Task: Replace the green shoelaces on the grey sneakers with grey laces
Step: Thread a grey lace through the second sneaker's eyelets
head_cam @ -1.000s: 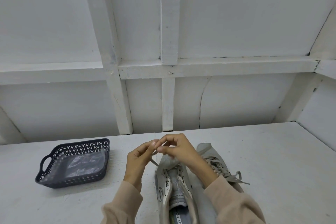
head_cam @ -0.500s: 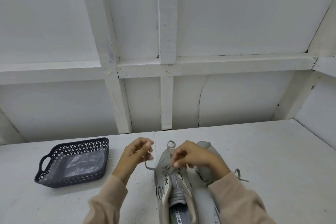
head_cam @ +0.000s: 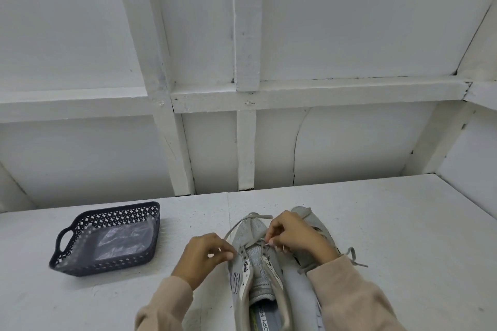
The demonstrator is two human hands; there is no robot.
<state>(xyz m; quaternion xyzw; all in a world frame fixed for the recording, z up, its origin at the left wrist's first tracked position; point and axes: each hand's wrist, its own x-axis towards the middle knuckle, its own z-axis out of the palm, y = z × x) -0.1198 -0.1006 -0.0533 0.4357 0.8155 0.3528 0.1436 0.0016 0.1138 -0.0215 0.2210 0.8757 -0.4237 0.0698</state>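
Shoe 1 (head_cam: pixel 248 232): grey, mid-front on table (head_cam: pixel 403 236), toe pointing away, tongue open, upper eyelets w/o lace.
Lace (head_cam: pixel 240 224): grey, on shoe 1; one strand rises from L side of shoe, loops over toe and drops toward R hand. Only the lowest eyelets look threaded.
L hand (head_cam: pixel 204 256): at L eyelet row of shoe 1; fingers curled, thumb + index tips pressed together, pinching lace end right at the shoe edge.
R hand (head_cam: pixel 295 236): over R eyelet row; fingers curled in, thumb + index pinching lace just above an eyelet. Other fingers tucked under, can't tell more.
Shoe 2 (head_cam: pixel 304 213): grey, touching shoe 1 on its R side, mostly hidden by R hand and sleeve (head_cam: pixel 349 295); tied grey bow (head_cam: pixel 352 256) sticks out on R.
Basket (head_cam: pixel 107 219): dark, perforated, w/ handle, well apart to L on table; clear plastic bag (head_cam: pixel 121 242) inside.
Wall (head_cam: pixel 349 21): white boards w/ battens behind table.
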